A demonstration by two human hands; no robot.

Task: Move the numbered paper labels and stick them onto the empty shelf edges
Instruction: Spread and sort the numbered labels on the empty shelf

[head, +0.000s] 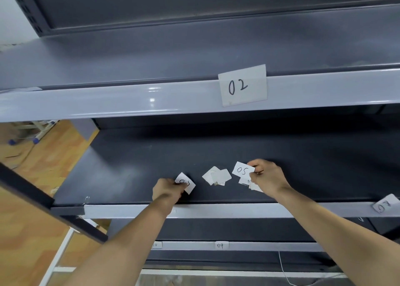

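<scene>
— So, status? Near to far.
— Nearest, well below the loose pile (217, 176): lowest shelf edge (270, 246) with the "09" label (220, 245) stuck on. There's a second label (156, 245) left of it, maybe "10", too small to be sure.
— Middle edge?
— Middle shelf edge (216, 210), just in front of the pile, is mostly bare. One corner label (385, 205) far right of the pile, looks like "08".
— Hands?
— Left hand (167, 189) is just left of the pile, fingers curled, pinching a half-hidden label (186, 182). It starts with 0 and the fingers cover the second digit. Right hand (266, 175) is just right of the pile, pinching the "05" label (242, 170) by its right end, held over a few spare labels (243, 181). The pile lies on the dark shelf board (140, 160), blank sides up.
— Beyond?
— Above and beyond the pile: upper shelf edge (129, 101), with the "02" label (242, 85) slightly right of the pile. The edge is bare to the left of that.
— Step?
— My read: pick-up, one label per hand, neither of the two stuck yet. The next move needs a bare stretch of edge picked; the middle edge in front of the pile is closest. Then put the label flat on it, number outward and upright, and press it down. Can't tell whether the backs carry adhesive.
</scene>
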